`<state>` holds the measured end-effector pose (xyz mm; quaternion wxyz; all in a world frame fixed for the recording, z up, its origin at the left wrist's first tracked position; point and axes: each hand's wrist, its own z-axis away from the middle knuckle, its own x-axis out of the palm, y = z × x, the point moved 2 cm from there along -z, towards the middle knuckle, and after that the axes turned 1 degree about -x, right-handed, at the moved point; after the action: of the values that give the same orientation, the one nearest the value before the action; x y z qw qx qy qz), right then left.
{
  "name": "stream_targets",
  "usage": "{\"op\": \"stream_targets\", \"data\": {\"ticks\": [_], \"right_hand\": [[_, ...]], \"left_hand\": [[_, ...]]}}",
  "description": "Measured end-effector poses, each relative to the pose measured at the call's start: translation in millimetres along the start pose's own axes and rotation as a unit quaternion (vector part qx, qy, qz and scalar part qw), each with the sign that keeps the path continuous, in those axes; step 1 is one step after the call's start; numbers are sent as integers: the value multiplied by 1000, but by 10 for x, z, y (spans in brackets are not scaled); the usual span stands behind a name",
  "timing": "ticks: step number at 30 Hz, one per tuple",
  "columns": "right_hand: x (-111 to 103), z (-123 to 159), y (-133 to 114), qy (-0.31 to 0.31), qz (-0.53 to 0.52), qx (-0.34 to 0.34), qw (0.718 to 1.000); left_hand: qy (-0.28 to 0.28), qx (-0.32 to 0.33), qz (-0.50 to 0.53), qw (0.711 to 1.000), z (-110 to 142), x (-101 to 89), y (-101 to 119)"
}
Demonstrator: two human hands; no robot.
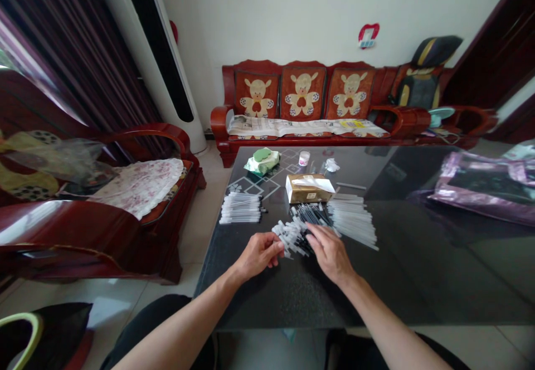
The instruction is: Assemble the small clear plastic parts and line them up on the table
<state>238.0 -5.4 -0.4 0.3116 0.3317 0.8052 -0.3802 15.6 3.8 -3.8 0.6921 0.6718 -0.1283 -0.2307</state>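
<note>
Okay, your left hand (264, 252) is curled narrow, contents unclear; your right hand (330, 252) spreads loosely at the white caps (291, 228) and black rods (311, 214), left of the translucent tubes (353, 219). Touch lightly, separating pieces one by one.

Both bare forearms (200, 317) angle inward, the left hand (259, 254) curled, the right hand (331, 254) palm-down, fingers loosely extended.
</note>
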Motion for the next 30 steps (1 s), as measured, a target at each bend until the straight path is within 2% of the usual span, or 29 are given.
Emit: {"op": "stream_targets", "data": {"ticks": [2, 4, 8, 15, 20, 25, 28, 30], "right_hand": [[81, -2, -309, -40, -71, -9, 997], [134, 0, -499, -54, -115, -9, 992], [170, 0, -601, -104, -162, 15, 981], [170, -6, -541, -136, -106, 68, 983], [156, -47, -271, -81, 14, 118, 990], [229, -154, -17, -47, 134, 143, 980], [288, -203, -2, -53, 156, 126, 978], [304, -208, -25, -60, 163, 119, 978]], "left_hand": [[-17, 6, 3, 1000, 10, 50, 36], [-23, 10, 6, 1000, 12, 69, 32], [-11, -10, -10, 1000, -8, 51, -58], [-16, -19, -49, 998, -34, 72, -68], [44, 0, -130, 991, -23, -31, -8], [49, 5, -181, 982, -12, -37, -14], [62, 47, -249, 965, -19, -74, 13], [93, 72, -310, 943, -35, -179, 43]]}}
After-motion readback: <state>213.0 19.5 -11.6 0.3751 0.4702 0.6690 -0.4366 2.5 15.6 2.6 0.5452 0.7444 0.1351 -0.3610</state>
